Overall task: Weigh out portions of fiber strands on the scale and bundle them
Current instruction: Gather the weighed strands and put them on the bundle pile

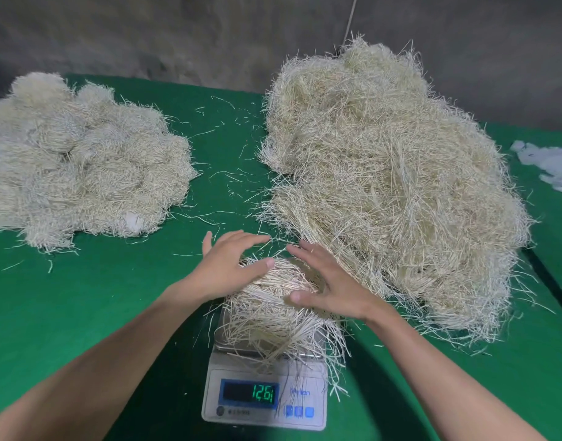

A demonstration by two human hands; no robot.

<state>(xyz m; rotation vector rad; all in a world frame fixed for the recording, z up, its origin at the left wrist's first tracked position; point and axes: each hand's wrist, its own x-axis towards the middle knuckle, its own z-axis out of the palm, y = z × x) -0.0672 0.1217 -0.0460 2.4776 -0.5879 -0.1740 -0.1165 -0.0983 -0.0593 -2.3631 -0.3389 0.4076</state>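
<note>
A white digital scale (264, 399) stands at the near middle of the green table, its display lit with green digits. A portion of pale fiber strands (267, 316) lies heaped on its pan and spills over the front. My left hand (228, 265) rests on the far left side of this portion, fingers spread. My right hand (327, 281) is on the far right side, fingers apart, thumb pressing into the strands. Neither hand is closed around the fibers.
A large loose pile of fiber strands (391, 173) fills the right of the table, touching the scale's portion. A heap of paler bundled fibers (76, 163) lies at the left. White pieces (550, 163) sit at the far right edge. Stray strands dot the green cloth (114, 297).
</note>
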